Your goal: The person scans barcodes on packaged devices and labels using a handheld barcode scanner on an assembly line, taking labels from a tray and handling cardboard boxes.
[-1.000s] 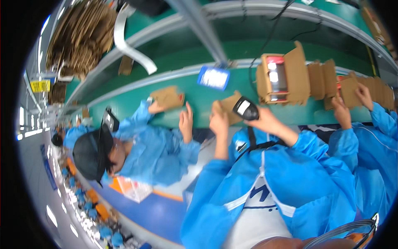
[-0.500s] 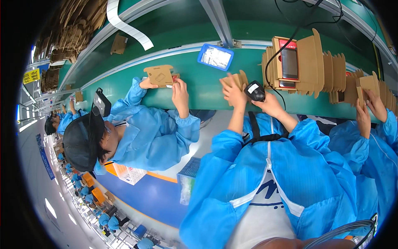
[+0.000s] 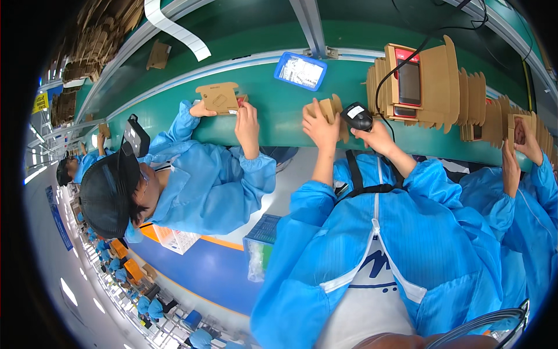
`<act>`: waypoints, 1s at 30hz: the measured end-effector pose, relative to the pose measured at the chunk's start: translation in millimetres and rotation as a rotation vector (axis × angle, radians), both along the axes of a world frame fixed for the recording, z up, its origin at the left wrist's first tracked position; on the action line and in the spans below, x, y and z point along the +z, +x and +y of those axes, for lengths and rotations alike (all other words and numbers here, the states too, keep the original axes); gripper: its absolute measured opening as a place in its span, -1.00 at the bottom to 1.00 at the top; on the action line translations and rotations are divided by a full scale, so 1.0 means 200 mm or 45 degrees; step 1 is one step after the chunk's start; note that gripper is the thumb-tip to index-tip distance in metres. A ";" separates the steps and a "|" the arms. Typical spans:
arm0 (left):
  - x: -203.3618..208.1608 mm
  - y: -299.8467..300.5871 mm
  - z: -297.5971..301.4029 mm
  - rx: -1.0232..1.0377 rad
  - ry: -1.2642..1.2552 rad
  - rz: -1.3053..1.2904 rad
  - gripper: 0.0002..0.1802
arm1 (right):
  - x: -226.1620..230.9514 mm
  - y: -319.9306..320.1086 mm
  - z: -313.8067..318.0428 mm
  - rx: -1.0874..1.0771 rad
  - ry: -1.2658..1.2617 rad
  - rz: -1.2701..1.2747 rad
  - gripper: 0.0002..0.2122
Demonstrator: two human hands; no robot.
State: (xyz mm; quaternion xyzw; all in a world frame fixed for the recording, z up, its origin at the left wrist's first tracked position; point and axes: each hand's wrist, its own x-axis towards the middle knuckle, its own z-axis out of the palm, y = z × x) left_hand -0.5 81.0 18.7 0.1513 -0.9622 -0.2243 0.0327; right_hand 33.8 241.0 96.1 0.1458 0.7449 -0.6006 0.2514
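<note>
My left hand (image 3: 319, 127) grips the left side of a small brown cardboard box (image 3: 329, 110), its fingers bent round it above the green bench. Part of the box is hidden behind my fingers. A black handheld barcode scanner (image 3: 356, 117) with a white label on top is in my right hand (image 3: 375, 138). Its head points toward the box, close beside it. From the scanner a black cable (image 3: 379, 93) loops up past the stacked boxes.
Open cardboard boxes (image 3: 427, 87) stand in a row at the right, with red-and-black packaged devices in them. A blue tray (image 3: 300, 71) of white slips lies farther back. One co-worker's hand (image 3: 247, 128) works on a box (image 3: 218, 99) at left; another's hands (image 3: 511, 166) hold a box at right.
My left hand's fingers have come down round the left side of the box, where they were blurred beside its top. The scanner stays in my right hand, near the box. The view has shifted slightly.
</note>
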 end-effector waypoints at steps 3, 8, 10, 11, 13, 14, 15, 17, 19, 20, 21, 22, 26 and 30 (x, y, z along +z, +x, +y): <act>0.00 -0.04 0.01 0.069 0.088 -0.109 -0.02 | 0.00 0.00 0.01 0.003 0.000 -0.004 -0.76; -0.03 -0.09 -0.02 0.284 0.478 -0.074 0.00 | -0.02 -0.01 0.01 0.028 -0.044 0.007 -0.75; -0.04 -0.09 -0.06 0.345 0.659 -0.104 0.00 | -0.05 -0.02 0.01 0.033 -0.027 -0.012 -0.76; -0.04 -0.08 -0.08 0.340 0.783 -0.068 -0.01 | -0.06 -0.03 0.01 0.045 -0.038 -0.040 -0.76; -0.04 -0.06 -0.12 0.344 1.032 -0.037 -0.03 | -0.09 -0.06 0.01 0.081 -0.088 -0.092 -0.76; -0.03 -0.05 -0.15 0.307 1.206 0.009 -0.04 | -0.10 -0.07 0.01 0.121 -0.089 -0.115 -0.75; -0.02 -0.04 -0.18 0.281 1.383 0.013 -0.05 | -0.12 -0.09 0.01 0.162 -0.088 -0.137 -0.75; 0.00 -0.02 -0.22 0.272 1.590 -0.053 -0.06 | -0.13 -0.10 -0.01 0.219 -0.064 -0.162 -0.74; 0.02 -0.01 -0.24 0.242 1.602 -0.087 -0.05 | -0.14 -0.10 -0.02 0.250 -0.022 -0.170 -0.74; 0.03 -0.01 -0.24 0.244 1.605 -0.118 -0.05 | -0.14 -0.10 -0.03 0.263 -0.016 -0.170 -0.75; 0.03 -0.01 -0.24 0.253 1.619 -0.100 -0.04 | -0.14 -0.10 -0.03 0.275 -0.019 -0.177 -0.75; 0.04 -0.01 -0.24 0.264 1.631 -0.086 -0.04 | -0.13 -0.10 -0.03 0.286 -0.020 -0.182 -0.75; 0.04 -0.01 -0.24 0.274 1.661 -0.074 -0.02 | -0.10 -0.11 -0.04 0.310 0.019 -0.227 -0.75; 0.00 -0.02 -0.25 0.212 1.542 -0.063 -0.02 | -0.09 -0.12 -0.04 0.317 0.030 -0.262 -0.74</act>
